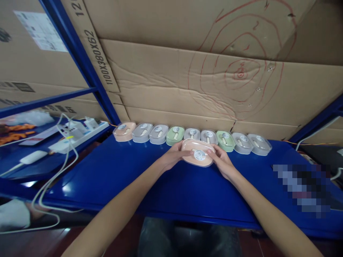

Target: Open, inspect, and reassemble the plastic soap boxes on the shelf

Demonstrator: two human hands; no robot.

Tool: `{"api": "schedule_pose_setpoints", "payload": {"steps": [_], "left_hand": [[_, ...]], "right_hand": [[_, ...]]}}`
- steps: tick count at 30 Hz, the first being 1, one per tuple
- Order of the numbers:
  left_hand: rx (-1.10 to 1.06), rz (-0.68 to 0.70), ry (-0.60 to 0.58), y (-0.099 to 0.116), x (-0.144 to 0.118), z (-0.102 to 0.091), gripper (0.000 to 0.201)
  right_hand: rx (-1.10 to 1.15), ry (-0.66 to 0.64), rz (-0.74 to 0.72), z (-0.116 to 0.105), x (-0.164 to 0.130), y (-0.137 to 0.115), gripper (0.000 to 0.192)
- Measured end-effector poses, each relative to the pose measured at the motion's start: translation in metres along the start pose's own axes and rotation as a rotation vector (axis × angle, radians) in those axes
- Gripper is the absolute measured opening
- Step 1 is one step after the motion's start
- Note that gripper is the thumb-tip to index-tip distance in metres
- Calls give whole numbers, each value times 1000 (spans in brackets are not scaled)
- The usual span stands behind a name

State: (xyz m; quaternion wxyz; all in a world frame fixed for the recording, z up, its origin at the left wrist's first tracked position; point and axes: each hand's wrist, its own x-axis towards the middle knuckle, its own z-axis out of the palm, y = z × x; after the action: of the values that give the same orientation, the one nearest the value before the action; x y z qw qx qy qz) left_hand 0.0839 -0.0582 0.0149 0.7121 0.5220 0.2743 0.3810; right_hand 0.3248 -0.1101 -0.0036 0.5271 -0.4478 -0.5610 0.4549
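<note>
Between my two hands is a pink plastic box with a clear lid point(198, 144), tilted so its top with a round white label faces me. My left hand point(174, 155) grips its left end, thumb on the lid. On the right end my right hand point(221, 160) holds it the same way. Behind it, a row of similar lidded boxes stands along the back of the blue table: a pink box point(124, 132) at the far left, a green box point(175, 136), another green box point(225, 141), and several grey boxes such as the one at the right end point(259, 144).
A cardboard wall point(160, 78) with red rings drawn on it rises behind the blue table point(112, 171). At left, a power strip point(80, 135) and white cables point(57, 171) hang over the table's edge. A blurred-out patch point(305, 187) covers something at right.
</note>
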Motion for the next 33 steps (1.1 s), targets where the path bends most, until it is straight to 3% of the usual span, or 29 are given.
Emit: {"api": "schedule_pose_setpoints", "payload": {"steps": [5, 12, 17, 22, 29, 33], "left_hand": [[54, 46, 18, 7, -2, 0, 65], [121, 29, -65, 11, -5, -2, 58], [103, 10, 45, 6, -1, 0, 58], [100, 58, 68, 12, -2, -2, 61], [204, 28, 2, 18, -4, -10, 69], [241, -11, 56, 13, -1, -10, 80]], "right_hand": [[31, -13, 16, 0, -1, 1, 52], [71, -141, 67, -1, -5, -7, 52], [128, -72, 108, 2, -4, -8, 53], [194, -22, 117, 6, -3, -8, 52], [89, -167, 95, 10, -7, -6, 53], [22, -177, 83, 11, -6, 2, 56]]}}
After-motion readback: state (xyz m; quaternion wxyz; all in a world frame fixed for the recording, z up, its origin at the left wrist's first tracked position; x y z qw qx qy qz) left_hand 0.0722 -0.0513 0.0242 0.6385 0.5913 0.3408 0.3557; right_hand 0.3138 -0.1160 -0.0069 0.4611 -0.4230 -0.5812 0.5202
